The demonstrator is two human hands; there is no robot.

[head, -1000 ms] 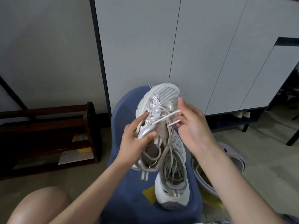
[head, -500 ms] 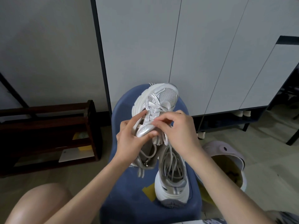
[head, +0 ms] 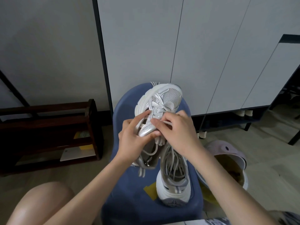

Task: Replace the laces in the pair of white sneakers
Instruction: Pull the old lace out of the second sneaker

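My left hand [head: 137,138] grips a white and silver sneaker [head: 164,99] by its side, holding it up with the toe pointing away from me. My right hand [head: 176,130] is on the shoe's tongue area and pinches the white lace [head: 162,109] near the eyelets. The second white sneaker [head: 174,181] lies on the blue stool [head: 129,197] below, heel toward me, with loose laces piled in its opening.
A dark wooden shoe rack [head: 48,132] stands at the left against the wall. White cabinet doors [head: 203,54] fill the back. A lilac clog [head: 230,156] lies on the floor right of the stool. My bare knee [head: 40,203] is at the lower left.
My right hand, which was holding the lace stretched out to the right a second ago, has come in over the shoe's eyelets. The left hand keeps its hold on the sneaker.
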